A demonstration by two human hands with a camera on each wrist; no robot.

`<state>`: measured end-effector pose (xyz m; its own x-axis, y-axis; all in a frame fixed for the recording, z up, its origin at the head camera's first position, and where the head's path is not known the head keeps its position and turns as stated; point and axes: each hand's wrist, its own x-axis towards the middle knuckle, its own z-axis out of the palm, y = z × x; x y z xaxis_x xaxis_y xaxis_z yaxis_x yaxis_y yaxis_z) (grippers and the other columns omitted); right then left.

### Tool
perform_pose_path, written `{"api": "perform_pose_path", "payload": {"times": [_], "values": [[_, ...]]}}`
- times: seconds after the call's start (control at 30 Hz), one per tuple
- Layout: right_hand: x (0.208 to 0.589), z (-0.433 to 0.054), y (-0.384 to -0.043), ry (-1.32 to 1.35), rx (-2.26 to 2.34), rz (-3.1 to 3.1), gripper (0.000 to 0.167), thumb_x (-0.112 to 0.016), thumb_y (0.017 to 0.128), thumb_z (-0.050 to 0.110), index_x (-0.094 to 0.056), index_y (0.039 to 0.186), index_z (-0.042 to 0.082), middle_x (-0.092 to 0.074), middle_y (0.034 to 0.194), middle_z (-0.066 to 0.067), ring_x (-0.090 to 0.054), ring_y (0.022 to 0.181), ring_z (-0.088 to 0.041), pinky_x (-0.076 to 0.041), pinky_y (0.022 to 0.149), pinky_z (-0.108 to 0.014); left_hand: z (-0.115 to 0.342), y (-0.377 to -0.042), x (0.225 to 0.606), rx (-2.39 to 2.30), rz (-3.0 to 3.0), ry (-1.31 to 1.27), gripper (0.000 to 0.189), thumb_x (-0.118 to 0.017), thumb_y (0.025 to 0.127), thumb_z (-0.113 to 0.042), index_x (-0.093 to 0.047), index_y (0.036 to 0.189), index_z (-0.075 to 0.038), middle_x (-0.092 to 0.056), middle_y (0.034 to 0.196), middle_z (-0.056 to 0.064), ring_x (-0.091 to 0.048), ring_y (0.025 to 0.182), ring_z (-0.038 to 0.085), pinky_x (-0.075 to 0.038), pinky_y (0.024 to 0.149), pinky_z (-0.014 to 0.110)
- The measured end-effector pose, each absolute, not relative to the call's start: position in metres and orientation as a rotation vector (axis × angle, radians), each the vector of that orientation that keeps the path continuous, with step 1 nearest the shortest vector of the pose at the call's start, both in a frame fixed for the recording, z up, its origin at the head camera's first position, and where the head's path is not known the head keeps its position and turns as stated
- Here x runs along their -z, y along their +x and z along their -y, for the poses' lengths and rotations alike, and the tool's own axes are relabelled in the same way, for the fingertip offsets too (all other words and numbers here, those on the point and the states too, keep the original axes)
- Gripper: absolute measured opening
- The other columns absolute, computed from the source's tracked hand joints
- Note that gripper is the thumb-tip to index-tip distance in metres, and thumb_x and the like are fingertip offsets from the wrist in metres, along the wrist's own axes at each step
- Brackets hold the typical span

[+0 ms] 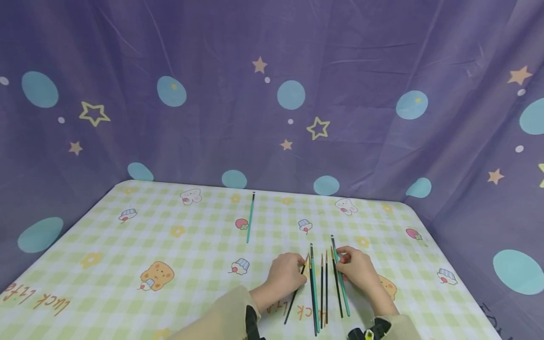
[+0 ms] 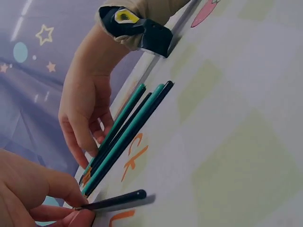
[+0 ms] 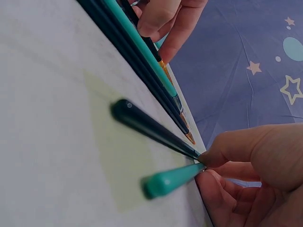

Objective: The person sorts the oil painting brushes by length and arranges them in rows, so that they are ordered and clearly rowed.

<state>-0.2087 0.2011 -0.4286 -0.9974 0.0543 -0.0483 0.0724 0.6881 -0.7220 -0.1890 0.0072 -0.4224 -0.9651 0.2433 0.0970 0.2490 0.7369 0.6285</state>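
Observation:
In the head view my left hand (image 1: 286, 274) pinches a dark paintbrush (image 1: 292, 303) near its bristle end, at the left of a loose row of brushes. At the row's right side my right hand (image 1: 360, 270) pinches a teal paintbrush (image 1: 345, 299). A second dark paintbrush (image 3: 154, 128) runs up to the same fingertips in the right wrist view; whether it is also gripped, I cannot tell. Between the hands lie another teal paintbrush (image 1: 315, 285) and several dark paintbrushes (image 1: 327, 288), roughly parallel, bristles pointing away from me.
Farther back, left of the hands, a single teal paintbrush (image 1: 250, 218) lies on the table. A green-checked cloth (image 1: 204, 245) with printed cartoons covers the tabletop. Behind and at the sides hangs a purple curtain (image 1: 238, 118) with stars and dots.

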Motion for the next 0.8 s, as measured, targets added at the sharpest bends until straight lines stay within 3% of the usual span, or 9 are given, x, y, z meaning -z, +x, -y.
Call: {"api": "perform_pose_path", "payload": {"times": [0.2, 0.4, 0.8], "values": [[0.428, -0.201, -0.208, 0.102, 1.227, -2.863, 0.037, -0.062, 0.076, 0.003, -0.059, 0.112, 0.001, -0.056, 0.074, -0.003, -0.053, 0.054, -0.011, -0.049, 0.047, -0.025, 0.0, -0.194, 0.429, 1.304, 2.88, -0.335, 0.026, -0.068, 0.067, -0.007, -0.069, 0.094, -0.007, -0.055, 0.061, -0.008, -0.048, 0.05, 0.005, -0.041, 0.047, 0.021], [0.427, -0.201, -0.208, 0.096, 1.228, -2.86, 0.037, -0.061, 0.075, 0.002, -0.059, 0.112, 0.0, -0.056, 0.074, -0.003, -0.053, 0.053, -0.011, -0.049, 0.047, -0.025, 0.008, -0.198, 0.435, 1.708, 2.783, -0.267, 0.027, -0.064, 0.069, -0.003, -0.068, 0.096, -0.005, -0.056, 0.069, -0.002, -0.051, 0.046, 0.01, -0.045, 0.042, 0.024], [0.428, -0.201, -0.208, 0.088, 1.244, -2.864, 0.037, -0.061, 0.075, 0.002, -0.059, 0.112, 0.0, -0.055, 0.073, -0.003, -0.052, 0.053, -0.011, -0.048, 0.046, -0.024, 0.032, -0.197, 0.433, 2.021, 2.645, -0.083, 0.032, -0.065, 0.072, 0.0, -0.065, 0.104, -0.003, -0.059, 0.083, 0.005, -0.057, 0.06, 0.014, -0.052, 0.049, 0.026]]}}
